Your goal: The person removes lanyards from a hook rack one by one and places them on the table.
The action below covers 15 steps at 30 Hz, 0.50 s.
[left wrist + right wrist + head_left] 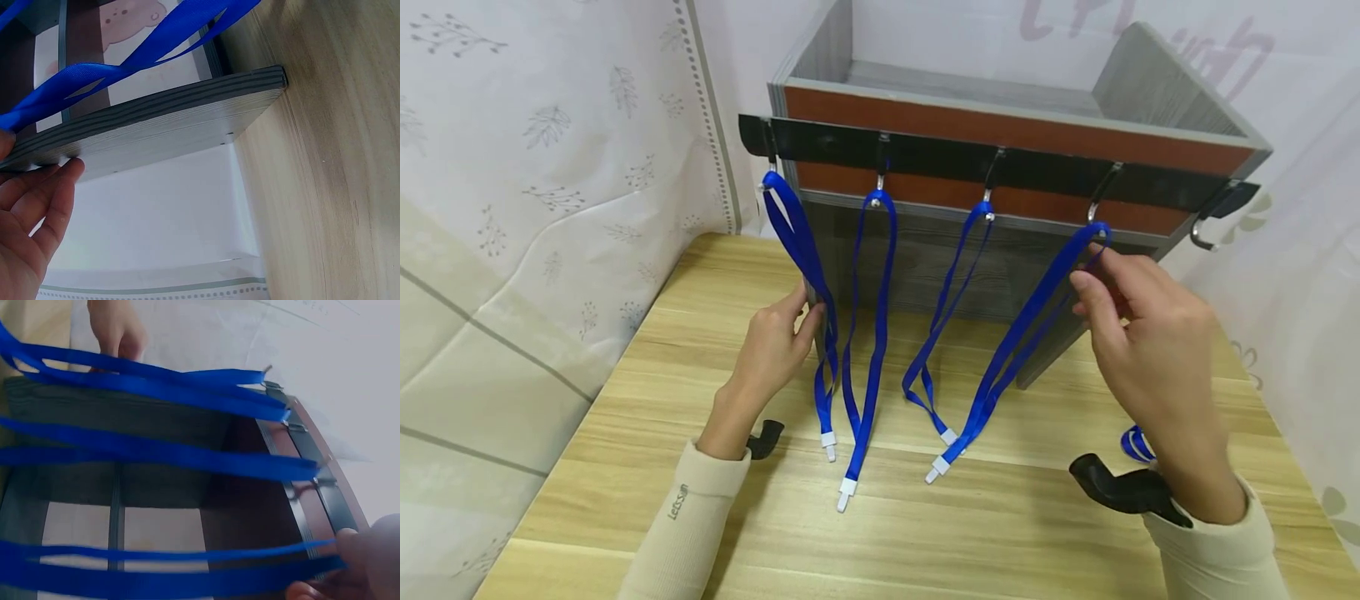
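Note:
A grey wooden shelf unit (1000,121) with a brown front band stands on the table. Across its front runs a black hook rail (940,158), with blue lanyards hanging from several hooks. My right hand (1157,333) pinches the rightmost hung lanyard (1037,296) just below its hook, thumb against fingers. My left hand (767,350) grips the front edge of the shelf's left side panel (150,122), thumb in front and fingers on the outer face. Beside that hand hangs the leftmost lanyard (805,250). White clips (847,492) finish the lanyards' lower ends.
Past the right end of the band, a hook (1204,237) carries no lanyard. Another blue lanyard (1138,444) lies coiled on the wood-grain table (925,550) near my right wrist. Black curved mounts (1127,487) sit at both wrists. Patterned curtains (550,125) hang behind and left.

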Each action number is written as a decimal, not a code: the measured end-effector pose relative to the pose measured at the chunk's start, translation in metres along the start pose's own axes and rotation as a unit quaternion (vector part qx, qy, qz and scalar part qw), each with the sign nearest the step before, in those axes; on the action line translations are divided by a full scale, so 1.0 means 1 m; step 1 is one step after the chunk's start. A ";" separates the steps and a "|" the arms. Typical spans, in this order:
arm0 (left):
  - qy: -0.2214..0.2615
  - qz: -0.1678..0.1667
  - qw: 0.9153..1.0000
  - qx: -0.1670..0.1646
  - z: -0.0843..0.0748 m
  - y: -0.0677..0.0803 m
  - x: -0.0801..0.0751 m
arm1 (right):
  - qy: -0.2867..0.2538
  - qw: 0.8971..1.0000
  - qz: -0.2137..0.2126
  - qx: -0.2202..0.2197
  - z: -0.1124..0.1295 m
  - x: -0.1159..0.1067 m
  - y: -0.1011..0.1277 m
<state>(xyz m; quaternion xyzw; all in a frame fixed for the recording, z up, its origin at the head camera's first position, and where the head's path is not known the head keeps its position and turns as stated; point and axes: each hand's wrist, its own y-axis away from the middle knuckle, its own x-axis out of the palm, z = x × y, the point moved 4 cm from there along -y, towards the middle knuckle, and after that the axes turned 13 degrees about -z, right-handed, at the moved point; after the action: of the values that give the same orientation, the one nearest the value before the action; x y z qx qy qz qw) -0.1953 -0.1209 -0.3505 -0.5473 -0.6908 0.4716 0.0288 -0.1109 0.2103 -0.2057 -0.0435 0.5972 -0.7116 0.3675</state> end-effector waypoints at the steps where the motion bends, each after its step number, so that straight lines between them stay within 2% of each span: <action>1: 0.001 0.001 1.000 0.001 0.000 0.000 0.000 | 0.011 1.000 -0.004 0.004 0.002 0.002 -0.001; 5: 0.002 0.002 1.000 0.002 -0.001 0.000 0.001 | 0.056 0.998 -0.012 0.011 0.009 0.007 -0.004; 8: 0.000 0.002 1.000 0.002 -0.002 0.000 0.002 | 0.070 0.997 -0.015 0.020 0.012 0.011 -0.008; 11: 0.002 0.003 1.000 0.001 -0.002 0.000 0.003 | 0.046 0.997 -0.034 0.042 0.012 0.011 -0.011; 15: 0.005 0.003 1.000 0.000 -0.001 0.000 0.004 | -0.017 0.995 -0.059 0.074 0.011 0.004 -0.013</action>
<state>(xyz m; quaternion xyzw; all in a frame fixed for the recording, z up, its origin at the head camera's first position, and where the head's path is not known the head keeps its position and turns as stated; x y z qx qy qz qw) -0.1957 -0.1170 -0.3520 -0.5521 -0.6891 0.4684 0.0307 -0.1145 0.1988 -0.1922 -0.0633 0.5330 -0.7735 0.3370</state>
